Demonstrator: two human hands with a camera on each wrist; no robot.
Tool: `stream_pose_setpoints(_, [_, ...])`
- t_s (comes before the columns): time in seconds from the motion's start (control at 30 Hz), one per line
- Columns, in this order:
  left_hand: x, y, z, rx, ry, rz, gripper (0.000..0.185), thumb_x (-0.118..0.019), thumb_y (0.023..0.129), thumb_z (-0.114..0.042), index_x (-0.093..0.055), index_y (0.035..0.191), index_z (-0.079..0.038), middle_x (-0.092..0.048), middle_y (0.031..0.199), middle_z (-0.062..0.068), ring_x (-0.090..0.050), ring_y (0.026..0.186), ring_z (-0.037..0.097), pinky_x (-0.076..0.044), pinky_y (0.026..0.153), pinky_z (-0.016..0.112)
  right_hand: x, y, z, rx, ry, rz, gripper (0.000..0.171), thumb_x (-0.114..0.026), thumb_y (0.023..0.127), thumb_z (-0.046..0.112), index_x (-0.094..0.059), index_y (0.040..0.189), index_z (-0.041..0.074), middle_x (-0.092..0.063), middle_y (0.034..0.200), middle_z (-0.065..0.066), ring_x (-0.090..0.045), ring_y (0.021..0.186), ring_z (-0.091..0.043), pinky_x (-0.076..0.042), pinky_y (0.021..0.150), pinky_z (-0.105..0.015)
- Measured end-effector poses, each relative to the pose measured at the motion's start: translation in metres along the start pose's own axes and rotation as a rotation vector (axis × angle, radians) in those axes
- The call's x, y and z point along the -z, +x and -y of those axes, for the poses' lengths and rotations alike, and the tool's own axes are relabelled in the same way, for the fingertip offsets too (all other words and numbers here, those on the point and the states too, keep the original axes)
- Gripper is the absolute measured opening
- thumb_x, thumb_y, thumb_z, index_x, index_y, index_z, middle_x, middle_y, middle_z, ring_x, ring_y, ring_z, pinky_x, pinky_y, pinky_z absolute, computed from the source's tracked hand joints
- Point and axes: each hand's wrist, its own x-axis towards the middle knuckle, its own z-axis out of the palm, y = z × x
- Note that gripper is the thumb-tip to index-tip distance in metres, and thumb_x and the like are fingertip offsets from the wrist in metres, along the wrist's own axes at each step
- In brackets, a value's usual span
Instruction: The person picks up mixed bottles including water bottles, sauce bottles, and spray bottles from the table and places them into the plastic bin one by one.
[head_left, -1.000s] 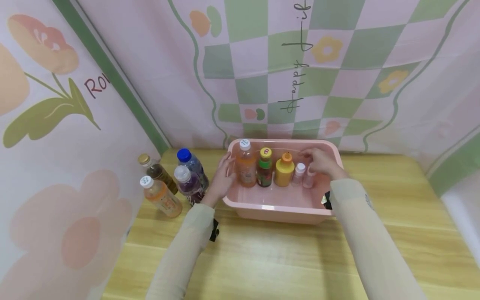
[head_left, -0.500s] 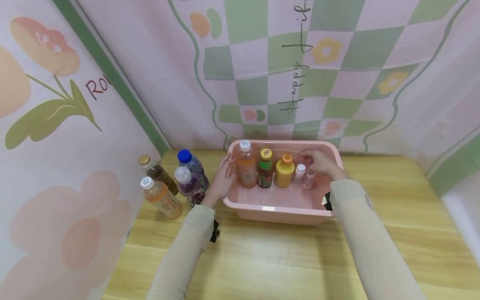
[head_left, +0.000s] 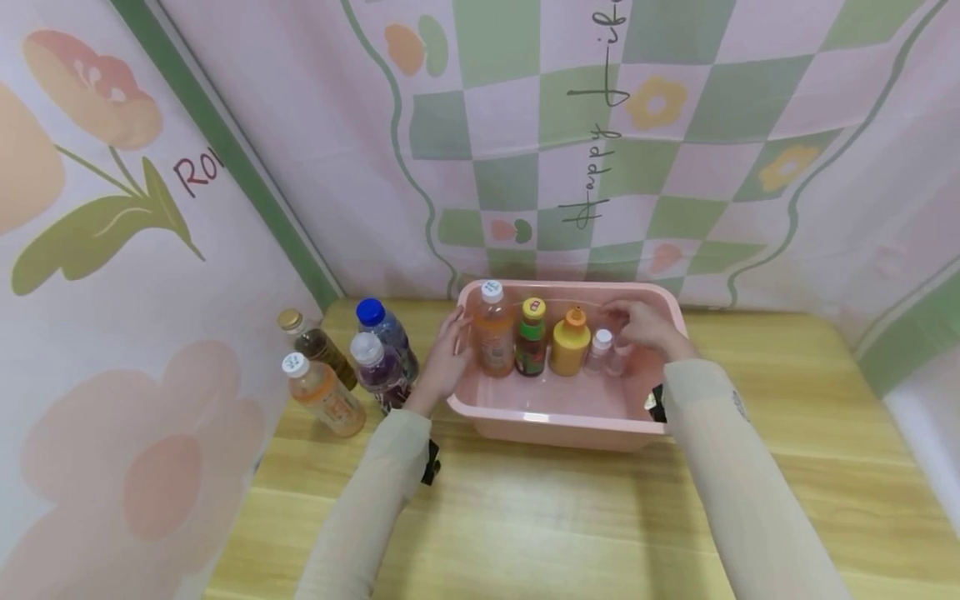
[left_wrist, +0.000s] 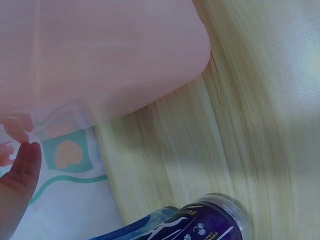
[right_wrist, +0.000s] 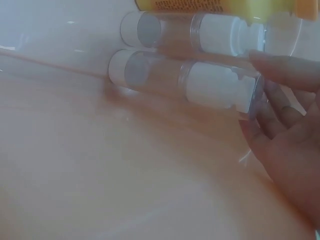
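Note:
My left hand point(head_left: 445, 362) rests at the left rim of the pink bin point(head_left: 555, 429), its fingers fairly straight. In the left wrist view, part of that hand point(left_wrist: 19, 182) shows beside the bin's wall. Inside the bin, my right hand point(head_left: 648, 329) is at the top of the rightmost small clear bottle point(head_left: 618, 361), which has a white pump top. Seen from the right wrist, thumb and fingers point(right_wrist: 255, 131) curl round its clear cap. A matching small bottle point(head_left: 597, 354) stands close on its left, then a yellow squeeze bottle point(head_left: 567, 350).
Further left in the bin stand a yellow-capped dark bottle point(head_left: 531, 342) and an orange drink bottle point(head_left: 495, 337). On the table, left of the bin, are a purple drink bottle point(head_left: 378, 371), a blue-capped bottle point(head_left: 390, 333), a gold-capped bottle point(head_left: 322, 350) and another orange drink bottle point(head_left: 326, 400).

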Motion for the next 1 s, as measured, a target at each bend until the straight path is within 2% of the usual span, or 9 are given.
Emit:
stream_pose_setpoints(0.13, [-0.001, 0.0, 0.0, -0.006, 0.0, 0.001, 0.054, -0.049, 0.092, -0.003, -0.04, 0.144, -0.01, -0.013, 0.162, -0.006, -0.016, 0.149, 0.026, -0.018, 0.121, 0.05, 0.003, -0.004, 0.002, -0.026, 0.032, 0.012, 0.061, -0.052, 0.07, -0.014, -0.047, 0.13, -0.013, -0.052, 0.126, -0.035, -0.051, 0.113, -0.044, -0.053, 0.085, -0.033])
stream_pose_setpoints(0.23, [-0.002, 0.0, 0.0, -0.007, -0.004, 0.005, 0.054, -0.049, 0.092, -0.003, -0.039, 0.144, -0.011, -0.012, 0.162, -0.007, -0.016, 0.149, 0.026, -0.019, 0.121, 0.051, 0.006, -0.006, 0.005, 0.001, 0.033, -0.011, 0.054, -0.046, 0.075, -0.012, -0.046, 0.128, -0.017, -0.052, 0.124, -0.037, -0.051, 0.112, -0.047, -0.052, 0.091, -0.043])
stream_pose_setpoints(0.37, [-0.001, -0.001, -0.001, -0.006, -0.009, 0.005, 0.054, -0.049, 0.092, -0.004, -0.039, 0.144, -0.01, -0.011, 0.162, -0.007, -0.016, 0.149, 0.026, -0.018, 0.121, 0.051, 0.01, -0.008, 0.011, 0.009, 0.036, -0.051, 0.048, -0.041, 0.082, -0.01, -0.046, 0.128, -0.017, -0.051, 0.126, -0.038, -0.05, 0.117, -0.048, -0.044, 0.102, -0.055])
stream_pose_setpoints(0.63, [-0.001, -0.001, 0.0, -0.007, 0.001, 0.003, 0.053, -0.048, 0.092, -0.003, -0.04, 0.144, -0.01, -0.012, 0.162, -0.006, -0.016, 0.149, 0.026, -0.019, 0.121, 0.051, 0.021, -0.011, 0.031, -0.081, 0.034, -0.045, 0.046, -0.046, 0.094, 0.007, -0.042, 0.137, -0.008, -0.047, 0.137, -0.031, -0.044, 0.129, -0.044, -0.038, 0.11, -0.054])
stream_pose_setpoints(0.87, [-0.001, -0.002, 0.0, -0.013, 0.007, 0.001, 0.053, -0.048, 0.091, -0.003, -0.04, 0.144, -0.01, -0.012, 0.162, -0.005, -0.017, 0.149, 0.027, -0.02, 0.121, 0.051, 0.034, -0.02, 0.05, -0.055, 0.09, -0.034, 0.047, -0.043, 0.096, 0.004, -0.033, 0.14, -0.012, -0.039, 0.138, -0.038, -0.038, 0.13, -0.049, -0.036, 0.111, -0.057])
stream_pose_setpoints(1.0, [-0.002, -0.002, -0.001, -0.013, 0.006, 0.002, 0.053, -0.048, 0.092, -0.002, -0.04, 0.143, -0.01, -0.012, 0.162, -0.005, -0.016, 0.149, 0.027, -0.02, 0.121, 0.051, 0.043, -0.029, 0.058, -0.02, 0.064, -0.077, 0.047, -0.045, 0.096, 0.003, -0.035, 0.138, -0.014, -0.041, 0.136, -0.039, -0.04, 0.128, -0.05, -0.036, 0.11, -0.058])
